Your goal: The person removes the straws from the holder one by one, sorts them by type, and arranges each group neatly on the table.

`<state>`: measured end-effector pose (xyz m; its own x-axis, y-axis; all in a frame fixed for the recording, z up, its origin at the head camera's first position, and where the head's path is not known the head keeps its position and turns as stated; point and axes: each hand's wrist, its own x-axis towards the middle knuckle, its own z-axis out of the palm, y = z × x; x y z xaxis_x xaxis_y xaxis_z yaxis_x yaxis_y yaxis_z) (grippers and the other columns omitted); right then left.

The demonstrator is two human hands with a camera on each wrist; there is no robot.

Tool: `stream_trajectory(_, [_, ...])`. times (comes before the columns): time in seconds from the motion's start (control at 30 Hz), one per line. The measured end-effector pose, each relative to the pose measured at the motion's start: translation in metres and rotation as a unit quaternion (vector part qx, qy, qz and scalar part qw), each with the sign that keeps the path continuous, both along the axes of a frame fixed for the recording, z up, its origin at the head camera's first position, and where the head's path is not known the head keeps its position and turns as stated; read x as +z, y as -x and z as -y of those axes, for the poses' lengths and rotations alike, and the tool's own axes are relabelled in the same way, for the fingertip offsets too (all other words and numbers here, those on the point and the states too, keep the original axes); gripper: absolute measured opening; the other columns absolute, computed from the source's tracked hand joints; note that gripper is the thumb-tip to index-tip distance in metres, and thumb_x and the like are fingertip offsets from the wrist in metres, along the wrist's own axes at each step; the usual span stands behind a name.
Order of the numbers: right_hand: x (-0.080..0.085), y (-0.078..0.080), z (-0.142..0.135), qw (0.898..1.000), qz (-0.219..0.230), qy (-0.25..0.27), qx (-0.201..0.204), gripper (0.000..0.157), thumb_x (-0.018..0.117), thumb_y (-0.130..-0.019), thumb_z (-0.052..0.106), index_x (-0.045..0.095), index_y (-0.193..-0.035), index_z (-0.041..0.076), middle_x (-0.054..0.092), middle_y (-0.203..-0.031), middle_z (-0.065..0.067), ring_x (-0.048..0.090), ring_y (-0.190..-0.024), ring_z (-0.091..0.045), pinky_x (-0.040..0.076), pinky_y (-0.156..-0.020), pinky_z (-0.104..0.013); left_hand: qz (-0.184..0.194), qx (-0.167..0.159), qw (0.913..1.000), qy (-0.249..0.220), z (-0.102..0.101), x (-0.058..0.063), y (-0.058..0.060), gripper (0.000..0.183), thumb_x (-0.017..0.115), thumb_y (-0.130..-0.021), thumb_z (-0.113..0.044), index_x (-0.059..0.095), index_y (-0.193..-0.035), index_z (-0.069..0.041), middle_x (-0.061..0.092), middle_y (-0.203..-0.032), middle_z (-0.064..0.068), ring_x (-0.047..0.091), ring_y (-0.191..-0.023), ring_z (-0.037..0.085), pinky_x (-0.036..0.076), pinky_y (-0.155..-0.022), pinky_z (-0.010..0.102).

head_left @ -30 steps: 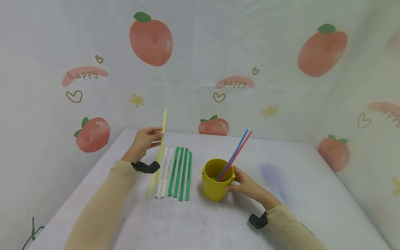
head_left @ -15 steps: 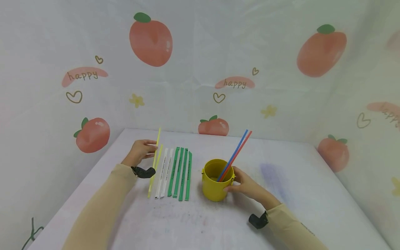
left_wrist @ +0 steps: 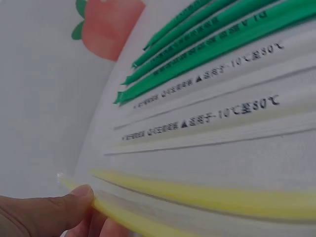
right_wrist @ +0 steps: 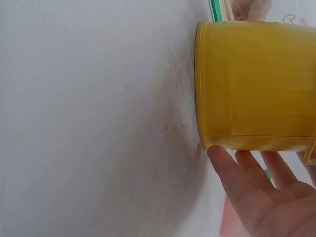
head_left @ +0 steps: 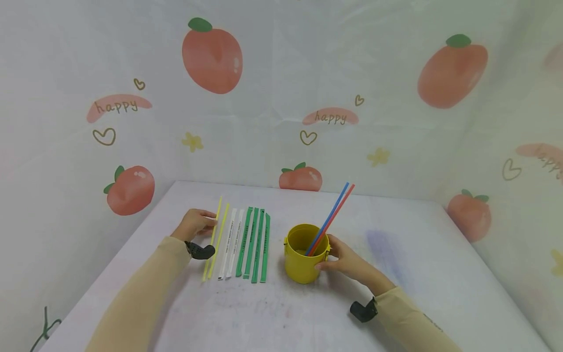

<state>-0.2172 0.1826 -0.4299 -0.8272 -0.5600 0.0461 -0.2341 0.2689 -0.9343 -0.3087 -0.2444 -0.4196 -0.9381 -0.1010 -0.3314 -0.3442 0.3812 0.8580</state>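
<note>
At the left of a row of straws, my left hand (head_left: 196, 224) pinches the upper part of a yellow straw (left_wrist: 128, 219) between thumb and fingers, low over the table. A second yellow straw (head_left: 219, 238) lies close along its right side. My right hand (head_left: 352, 264) grips the right side of a small yellow bucket (head_left: 301, 269), thumb at the front and fingers round the back. Leaning to the right in the bucket are a blue straw (head_left: 333, 208) and a red straw (head_left: 339, 208).
Two white wrapped straws (head_left: 227, 244) and several green wrapped straws (head_left: 256, 244) lie side by side between the yellow straws and the bucket. A printed white cloth (head_left: 272, 98) hangs behind the white-covered table (head_left: 246, 318).
My left hand has come down and slightly left with the yellow straw, laying it from upright above the row to beside the other yellow straw. The right hand and bucket have stayed put.
</note>
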Motion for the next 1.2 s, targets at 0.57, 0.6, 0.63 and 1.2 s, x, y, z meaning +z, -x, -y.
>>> stream_trajectory(0.57, [-0.0005,-0.0010,0.0000,1.000,0.008,-0.001,-0.008,0.077,0.075,-0.085,0.018,0.032,-0.148,0.004,0.039,-0.149,-0.018,0.038,-0.135,-0.046,0.027,-0.109,-0.066,0.024,-0.007,0.9985,0.049,-0.0020,-0.0088,0.0057,0.032,0.068,-0.087,-0.002,0.061,-0.117,0.006,0.061,-0.086,0.008,0.058,-0.069,0.011,0.055,-0.058,0.020])
stream_trajectory(0.6, [-0.0008,-0.0009,0.0001,1.000,0.009,-0.002,-0.009,0.077,0.075,-0.085,0.018,0.032,-0.148,0.004,0.039,-0.149,-0.018,0.038,-0.135,-0.045,0.027,-0.109,-0.067,0.024,-0.008,0.9985,0.049,-0.0019,-0.0085,0.0058,0.031,0.068,-0.087,-0.002,0.061,-0.116,0.006,0.061,-0.085,0.008,0.058,-0.068,0.011,0.055,-0.058,0.020])
stream_trajectory(0.63, [-0.0010,-0.0007,0.0001,1.000,0.011,-0.001,-0.010,0.077,0.075,-0.085,0.018,0.032,-0.148,0.005,0.039,-0.149,-0.018,0.038,-0.135,-0.045,0.027,-0.109,-0.067,0.023,-0.010,0.9984,0.050,-0.0020,-0.0081,0.0058,0.031,0.068,-0.087,-0.002,0.061,-0.116,0.006,0.061,-0.084,0.008,0.058,-0.068,0.011,0.055,-0.058,0.020])
stream_trajectory(1.2, [0.0001,-0.0016,0.0004,1.000,0.008,-0.001,-0.011,0.078,0.075,-0.085,0.018,0.031,-0.149,0.005,0.038,-0.150,-0.017,0.037,-0.135,-0.045,0.027,-0.110,-0.066,0.001,-0.027,0.9980,0.057,-0.0006,-0.0054,0.0033,0.029,0.070,-0.085,0.000,0.062,-0.112,0.007,0.062,-0.078,0.007,0.058,-0.057,0.010,0.053,-0.055,0.020])
